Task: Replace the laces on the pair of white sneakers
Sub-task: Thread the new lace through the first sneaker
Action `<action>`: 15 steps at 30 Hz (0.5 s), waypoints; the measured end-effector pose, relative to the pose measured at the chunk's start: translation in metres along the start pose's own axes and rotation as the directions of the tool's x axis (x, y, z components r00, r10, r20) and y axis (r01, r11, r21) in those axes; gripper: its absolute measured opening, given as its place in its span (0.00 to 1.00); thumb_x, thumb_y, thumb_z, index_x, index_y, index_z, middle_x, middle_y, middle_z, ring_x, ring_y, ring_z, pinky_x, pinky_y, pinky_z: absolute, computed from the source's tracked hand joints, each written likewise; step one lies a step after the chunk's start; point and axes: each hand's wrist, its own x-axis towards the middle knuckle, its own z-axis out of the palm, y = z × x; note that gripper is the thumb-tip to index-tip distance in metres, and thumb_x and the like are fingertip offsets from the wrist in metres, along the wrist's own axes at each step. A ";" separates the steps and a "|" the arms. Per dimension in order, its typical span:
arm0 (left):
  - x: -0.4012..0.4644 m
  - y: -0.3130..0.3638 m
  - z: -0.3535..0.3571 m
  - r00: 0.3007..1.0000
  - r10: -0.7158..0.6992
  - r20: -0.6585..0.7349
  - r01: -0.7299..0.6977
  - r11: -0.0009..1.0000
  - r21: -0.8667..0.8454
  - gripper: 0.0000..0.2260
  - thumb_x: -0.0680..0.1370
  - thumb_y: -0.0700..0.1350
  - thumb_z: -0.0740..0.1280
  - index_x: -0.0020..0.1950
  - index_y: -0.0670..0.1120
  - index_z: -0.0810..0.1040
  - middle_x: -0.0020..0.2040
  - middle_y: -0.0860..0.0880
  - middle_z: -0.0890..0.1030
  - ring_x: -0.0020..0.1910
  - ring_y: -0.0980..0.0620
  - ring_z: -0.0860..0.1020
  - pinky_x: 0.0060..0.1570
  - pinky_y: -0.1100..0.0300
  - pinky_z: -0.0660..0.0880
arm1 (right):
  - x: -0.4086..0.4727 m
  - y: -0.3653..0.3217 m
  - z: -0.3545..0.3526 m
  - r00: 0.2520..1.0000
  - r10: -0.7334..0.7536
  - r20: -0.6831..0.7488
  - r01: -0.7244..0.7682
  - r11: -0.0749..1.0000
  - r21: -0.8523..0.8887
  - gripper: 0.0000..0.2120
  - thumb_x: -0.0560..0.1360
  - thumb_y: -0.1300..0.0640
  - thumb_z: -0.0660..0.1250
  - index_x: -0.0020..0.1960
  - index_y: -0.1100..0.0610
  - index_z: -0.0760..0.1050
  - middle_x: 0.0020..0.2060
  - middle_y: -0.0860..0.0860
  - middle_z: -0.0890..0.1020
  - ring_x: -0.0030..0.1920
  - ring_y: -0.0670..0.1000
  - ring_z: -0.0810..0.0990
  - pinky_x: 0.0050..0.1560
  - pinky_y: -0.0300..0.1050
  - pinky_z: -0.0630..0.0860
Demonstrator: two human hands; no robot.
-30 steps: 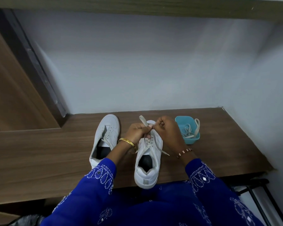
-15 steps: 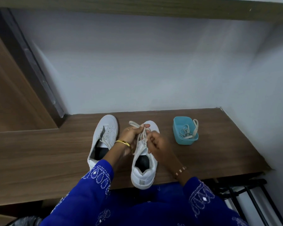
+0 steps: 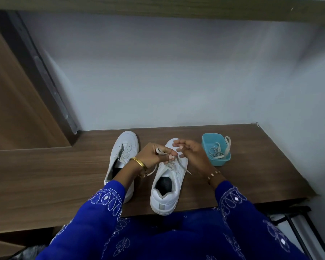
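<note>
Desk (image 3: 45, 175): wood top, carries everything; person seated at 6 o'clock edge, blue sleeves in view.

Sneaker w/ lace (image 3: 169, 177): centre of desk, heel hanging at the 6 o'clock edge, toe to 12. Prob. set square to the person so both hands reach the eyelet rows evenly.

2nd sneaker (image 3: 123, 162): just beside the first, at its 9 o'clock, toe to 12. Tongue area looks open; lacing there too small to read. Parked, not being handled.

Blue tub (image 3: 215, 149): 3 o'clock of worked shoe, near R hand; holds loose laces (image 3: 217, 152), one end draped over rim. Can't tell if old or spare.

L hand (image 3: 154, 156): fingers clamped on the lace (image 3: 160, 151) above the eyelets, a loop showing over the knuckles, prob. keeping tension.

R hand (image 3: 190, 152): over toe/upper eyelets, fingers apart and relaxed, holding nothing I can make out. A free lace end trails toward 4 o'clock.

Judgement: mid-lacing on shoe 1; pair not finished.
</note>
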 end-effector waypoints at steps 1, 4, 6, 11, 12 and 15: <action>0.001 0.002 -0.001 0.999 0.041 0.006 -0.042 0.996 0.084 0.12 0.72 0.31 0.68 0.55 0.35 0.79 0.34 0.58 0.83 0.36 0.62 0.80 0.40 0.70 0.76 | 0.003 0.000 0.002 0.997 0.033 0.066 -0.034 0.999 0.024 0.10 0.78 0.68 0.57 0.52 0.61 0.77 0.45 0.54 0.81 0.42 0.46 0.79 0.46 0.38 0.77; 0.004 0.002 -0.004 0.989 0.146 -0.033 -0.127 0.933 0.336 0.10 0.70 0.35 0.72 0.51 0.42 0.83 0.41 0.50 0.85 0.41 0.55 0.81 0.47 0.62 0.77 | 0.006 0.005 0.007 0.988 0.076 0.137 -0.067 0.995 -0.070 0.09 0.78 0.66 0.59 0.52 0.64 0.77 0.38 0.51 0.80 0.37 0.45 0.79 0.39 0.32 0.76; 0.005 0.000 -0.004 0.970 0.229 -0.079 -0.162 0.856 0.490 0.09 0.71 0.34 0.72 0.49 0.43 0.84 0.44 0.45 0.84 0.43 0.50 0.81 0.44 0.66 0.75 | 0.005 0.009 0.009 0.987 0.068 0.144 -0.052 0.993 -0.110 0.08 0.78 0.66 0.60 0.52 0.65 0.77 0.37 0.50 0.80 0.35 0.43 0.78 0.37 0.31 0.75; 0.002 0.000 0.002 0.915 0.397 -0.075 -0.249 0.701 0.669 0.10 0.70 0.28 0.67 0.46 0.39 0.84 0.39 0.41 0.84 0.35 0.52 0.78 0.37 0.83 0.63 | 0.004 0.007 0.007 0.984 0.085 0.158 -0.070 0.993 -0.100 0.16 0.75 0.70 0.57 0.58 0.63 0.76 0.40 0.59 0.80 0.36 0.49 0.77 0.38 0.34 0.75; 0.003 0.000 0.004 0.903 0.425 -0.063 -0.275 0.685 0.675 0.11 0.68 0.27 0.68 0.44 0.39 0.84 0.37 0.42 0.84 0.33 0.53 0.78 0.37 0.85 0.62 | 0.005 0.006 0.007 0.982 0.080 0.169 -0.062 0.992 -0.113 0.19 0.73 0.72 0.56 0.60 0.61 0.75 0.40 0.63 0.80 0.36 0.51 0.77 0.38 0.37 0.76; 0.004 -0.001 0.007 0.911 0.406 -0.072 -0.274 0.727 0.630 0.11 0.69 0.26 0.67 0.46 0.37 0.83 0.41 0.40 0.84 0.38 0.55 0.79 0.39 0.86 0.61 | 0.007 0.008 0.010 0.986 0.036 0.161 -0.011 0.987 -0.158 0.15 0.73 0.72 0.56 0.54 0.63 0.77 0.39 0.64 0.79 0.38 0.54 0.76 0.39 0.42 0.75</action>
